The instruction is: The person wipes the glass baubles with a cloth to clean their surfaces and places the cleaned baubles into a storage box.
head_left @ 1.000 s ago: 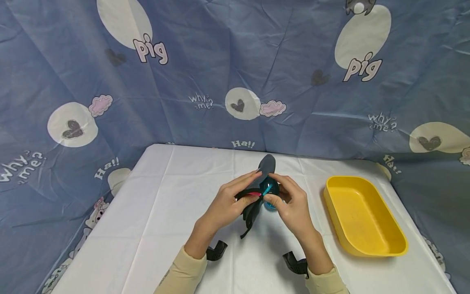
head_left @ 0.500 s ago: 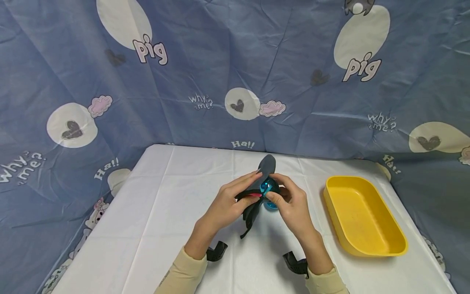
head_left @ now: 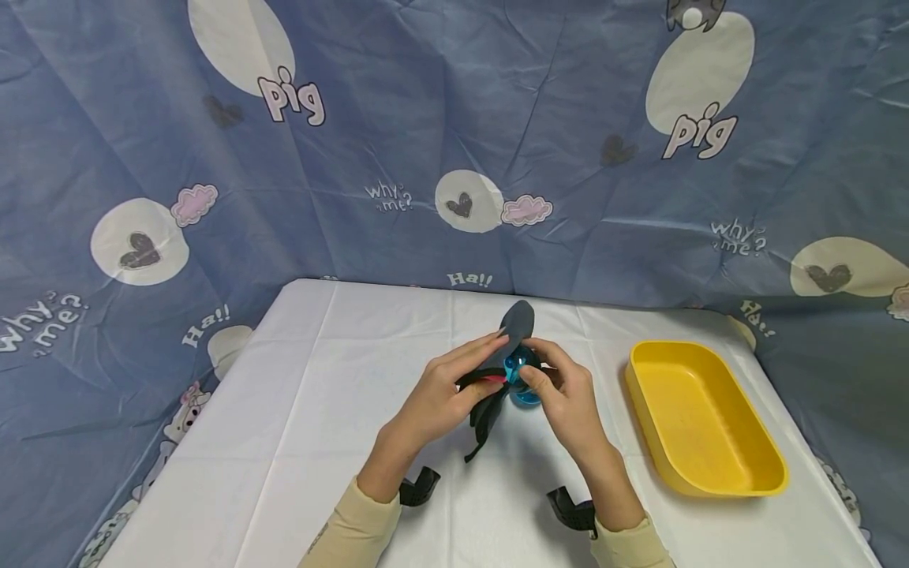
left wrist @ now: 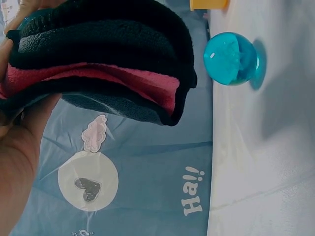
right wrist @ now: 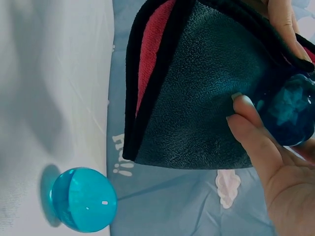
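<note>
My left hand (head_left: 436, 394) grips a folded cloth (head_left: 518, 319), dark grey with black edging; its red-pink side shows between the folds (left wrist: 123, 73) in the left wrist view. Against the cloth, my right hand (head_left: 571, 398) holds a shiny blue ball (right wrist: 290, 110) with a pale shape inside it, thumb and fingers curled round it. In the left wrist view that held ball is mostly hidden behind the cloth. A second clear blue ball (right wrist: 83, 199) sits on the white table just below the hands, apart from them.
A yellow tray (head_left: 703, 418) stands on the right side of the white-covered table (head_left: 341, 379). Behind the table hangs a blue printed cloth (head_left: 398, 142). A black curved piece (head_left: 419, 485) sits by the left wrist, another (head_left: 572, 509) by the right.
My right thumb has slid slightly to the right over the held ball, and more of its blue surface shows. The left hand and the cloth stay nearly in place.
</note>
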Motion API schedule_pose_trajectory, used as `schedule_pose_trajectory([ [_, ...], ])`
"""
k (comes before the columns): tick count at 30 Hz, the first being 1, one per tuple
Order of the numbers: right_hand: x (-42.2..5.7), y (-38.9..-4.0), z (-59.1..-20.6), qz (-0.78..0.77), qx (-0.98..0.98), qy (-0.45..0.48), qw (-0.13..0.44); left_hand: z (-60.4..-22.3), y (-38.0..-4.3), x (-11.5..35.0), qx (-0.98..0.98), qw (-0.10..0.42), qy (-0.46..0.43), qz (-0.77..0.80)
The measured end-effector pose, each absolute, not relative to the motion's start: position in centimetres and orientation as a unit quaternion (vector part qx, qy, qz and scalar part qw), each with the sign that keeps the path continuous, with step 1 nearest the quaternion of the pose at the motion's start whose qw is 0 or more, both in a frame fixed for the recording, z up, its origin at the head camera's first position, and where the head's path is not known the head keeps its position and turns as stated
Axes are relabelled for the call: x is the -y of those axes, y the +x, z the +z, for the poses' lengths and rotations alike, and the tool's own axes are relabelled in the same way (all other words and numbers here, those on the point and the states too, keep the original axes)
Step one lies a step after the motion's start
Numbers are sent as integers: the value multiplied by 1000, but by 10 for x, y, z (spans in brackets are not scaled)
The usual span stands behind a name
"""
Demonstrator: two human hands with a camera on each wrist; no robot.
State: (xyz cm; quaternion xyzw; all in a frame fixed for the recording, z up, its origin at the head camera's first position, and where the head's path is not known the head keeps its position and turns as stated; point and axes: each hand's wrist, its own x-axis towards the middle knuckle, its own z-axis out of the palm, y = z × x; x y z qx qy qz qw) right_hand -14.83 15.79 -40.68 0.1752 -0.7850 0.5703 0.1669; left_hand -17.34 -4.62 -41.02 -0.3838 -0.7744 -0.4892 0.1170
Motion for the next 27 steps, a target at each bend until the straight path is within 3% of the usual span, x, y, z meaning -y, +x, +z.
schedule_pose_trajectory([
  [27,-156,-149,-407,566,790,154,176,-411,-173,47,767,107,-381,-505],
])
